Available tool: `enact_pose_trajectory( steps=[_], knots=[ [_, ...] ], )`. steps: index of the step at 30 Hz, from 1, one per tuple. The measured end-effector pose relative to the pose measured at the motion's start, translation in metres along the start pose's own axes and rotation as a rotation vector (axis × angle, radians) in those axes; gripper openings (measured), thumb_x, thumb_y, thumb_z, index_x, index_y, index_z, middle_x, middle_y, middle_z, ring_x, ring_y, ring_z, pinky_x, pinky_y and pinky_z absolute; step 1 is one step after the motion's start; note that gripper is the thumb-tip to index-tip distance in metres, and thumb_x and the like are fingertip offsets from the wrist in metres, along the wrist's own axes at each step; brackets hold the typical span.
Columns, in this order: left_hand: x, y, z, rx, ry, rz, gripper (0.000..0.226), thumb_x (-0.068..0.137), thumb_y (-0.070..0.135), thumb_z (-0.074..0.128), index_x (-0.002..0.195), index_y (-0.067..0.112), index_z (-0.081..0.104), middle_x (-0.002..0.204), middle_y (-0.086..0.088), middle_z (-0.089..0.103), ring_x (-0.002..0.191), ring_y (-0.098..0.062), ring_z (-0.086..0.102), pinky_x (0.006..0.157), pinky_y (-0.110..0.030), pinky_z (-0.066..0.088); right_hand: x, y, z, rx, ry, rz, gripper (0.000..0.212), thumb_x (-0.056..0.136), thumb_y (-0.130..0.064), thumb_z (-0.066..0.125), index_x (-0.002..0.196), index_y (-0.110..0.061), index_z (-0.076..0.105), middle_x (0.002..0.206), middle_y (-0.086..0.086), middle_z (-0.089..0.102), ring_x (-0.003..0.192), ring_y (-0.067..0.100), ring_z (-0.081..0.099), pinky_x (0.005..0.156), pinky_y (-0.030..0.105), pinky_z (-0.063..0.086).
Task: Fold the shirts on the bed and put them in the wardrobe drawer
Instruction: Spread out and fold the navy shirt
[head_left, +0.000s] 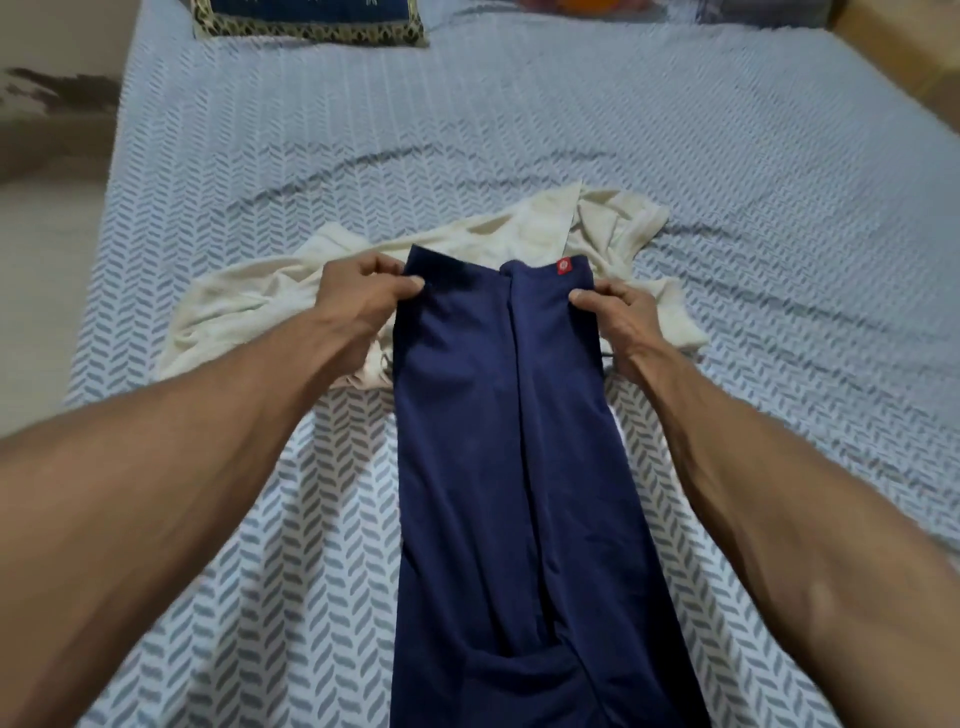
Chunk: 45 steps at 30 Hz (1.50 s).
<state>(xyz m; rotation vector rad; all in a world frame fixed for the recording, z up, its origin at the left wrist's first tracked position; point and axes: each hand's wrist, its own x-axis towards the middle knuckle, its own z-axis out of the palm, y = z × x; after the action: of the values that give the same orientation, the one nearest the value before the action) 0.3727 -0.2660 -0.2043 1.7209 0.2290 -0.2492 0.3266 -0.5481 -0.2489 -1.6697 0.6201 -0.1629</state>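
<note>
A navy shirt (504, 441) is laid lengthwise down the middle of the bed (779, 208), folded into a long narrow strip with its 2 side edges turned in and meeting along a centre line. Its far end is lifted slightly and is gripped at both corners. The left corner is pinched by the left hand (358, 291), with the thumb on top of the cloth and the fingers curled beneath. The right corner is pinched in the same way by the right hand (618, 317), just below a small red tag (563, 266) that is sewn near that edge. The near end of the strip runs out of view at the bottom of the picture.

A cream shirt (249, 306) is spread, crumpled and unfolded, under and behind the far end of the navy shirt, and is seen on both sides of the hands. The bed is covered by a sheet with a blue-grey herringbone print. A dark blue pillow (311, 18) with a gold patterned border is seen at the head of the bed, well apart from both shirts.
</note>
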Motion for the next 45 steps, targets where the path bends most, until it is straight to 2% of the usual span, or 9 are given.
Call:
enact_pose_trajectory(
  steps=[8, 16, 19, 23, 30, 33, 37, 42, 45],
  knots=[
    [-0.095, 0.007, -0.038, 0.18, -0.047, 0.15, 0.013, 0.072, 0.014, 0.082, 0.073, 0.018, 0.07, 0.059, 0.007, 0.06, 0.051, -0.005, 0.051, 0.058, -0.024, 0.042, -0.088, -0.038, -0.036, -0.077, -0.045, -0.166, 0.028, 0.081, 0.014, 0.066, 0.099, -0.005, 0.073, 0.08, -0.006, 0.076, 0.074, 0.005, 0.069, 0.072, 0.021, 0.054],
    [-0.202, -0.055, -0.072, 0.608, -0.317, 0.436, 0.025, 0.073, 0.007, 0.08, 0.077, 0.031, 0.073, 0.087, 0.013, 0.068, 0.091, 0.001, 0.06, 0.072, -0.009, 0.039, -0.2, 0.021, -0.118, -0.524, -0.213, -0.322, 0.02, 0.061, -0.018, 0.077, 0.078, -0.027, 0.072, 0.097, 0.003, 0.071, 0.096, 0.008, 0.066, 0.09, 0.021, 0.047],
    [-0.217, -0.089, -0.086, 0.653, -0.418, 0.343, 0.038, 0.074, 0.006, 0.078, 0.097, 0.036, 0.071, 0.097, 0.013, 0.064, 0.087, -0.003, 0.064, 0.078, -0.019, 0.051, -0.227, 0.046, -0.132, -0.486, -0.338, -0.212, 0.031, 0.064, -0.012, 0.076, 0.095, -0.012, 0.073, 0.108, 0.006, 0.066, 0.104, 0.001, 0.065, 0.094, 0.012, 0.045],
    [-0.202, -0.098, -0.082, 0.541, -0.25, 0.184, 0.039, 0.084, 0.009, 0.074, 0.116, 0.028, 0.063, 0.091, 0.006, 0.068, 0.082, -0.01, 0.067, 0.086, -0.04, 0.057, -0.201, 0.06, -0.128, -0.314, -0.214, -0.068, 0.047, 0.085, 0.019, 0.059, 0.12, -0.012, 0.06, 0.11, 0.009, 0.064, 0.104, 0.015, 0.063, 0.079, 0.016, 0.052],
    [-0.141, -0.086, -0.039, 0.46, -0.103, -0.013, 0.054, 0.091, 0.042, 0.072, 0.135, 0.015, 0.057, 0.12, 0.0, 0.063, 0.108, -0.015, 0.06, 0.093, -0.034, 0.049, -0.125, 0.061, -0.078, -0.341, -0.22, -0.016, 0.047, 0.086, -0.003, 0.074, 0.13, -0.014, 0.062, 0.111, 0.009, 0.066, 0.111, 0.013, 0.059, 0.098, 0.031, 0.048],
    [-0.127, -0.071, -0.024, 0.447, -0.101, -0.008, 0.047, 0.088, 0.038, 0.077, 0.125, 0.014, 0.06, 0.115, 0.001, 0.062, 0.103, -0.014, 0.059, 0.078, -0.024, 0.045, -0.112, 0.054, -0.072, -0.396, -0.218, -0.066, 0.04, 0.082, -0.009, 0.08, 0.118, -0.022, 0.069, 0.087, -0.01, 0.06, 0.087, 0.009, 0.059, 0.081, 0.025, 0.049],
    [-0.122, -0.076, -0.013, 0.434, -0.116, -0.021, 0.015, 0.088, 0.017, 0.075, 0.098, 0.014, 0.065, 0.08, 0.004, 0.061, 0.072, -0.011, 0.056, 0.055, -0.016, 0.043, -0.112, 0.054, -0.069, -0.317, -0.247, 0.076, 0.017, 0.08, -0.008, 0.084, 0.093, -0.01, 0.072, 0.083, 0.004, 0.071, 0.082, 0.018, 0.069, 0.074, 0.031, 0.055],
    [-0.147, -0.062, -0.023, 0.154, -0.117, -0.041, 0.019, 0.093, 0.002, 0.067, 0.085, 0.017, 0.058, 0.079, -0.005, 0.06, 0.07, -0.017, 0.056, 0.055, -0.02, 0.046, -0.133, 0.029, -0.072, -0.152, -0.205, 0.149, 0.025, 0.081, 0.01, 0.069, 0.076, -0.014, 0.062, 0.062, -0.006, 0.066, 0.058, 0.009, 0.061, 0.062, 0.029, 0.047],
    [-0.181, -0.055, -0.037, 0.25, -0.196, 0.082, 0.022, 0.09, 0.001, 0.069, 0.084, 0.019, 0.056, 0.076, -0.01, 0.063, 0.064, -0.018, 0.055, 0.057, -0.026, 0.044, -0.165, 0.01, -0.074, -0.116, -0.215, 0.092, 0.03, 0.084, 0.013, 0.065, 0.079, -0.016, 0.06, 0.066, -0.006, 0.065, 0.058, 0.006, 0.059, 0.057, 0.024, 0.046]
  ],
)
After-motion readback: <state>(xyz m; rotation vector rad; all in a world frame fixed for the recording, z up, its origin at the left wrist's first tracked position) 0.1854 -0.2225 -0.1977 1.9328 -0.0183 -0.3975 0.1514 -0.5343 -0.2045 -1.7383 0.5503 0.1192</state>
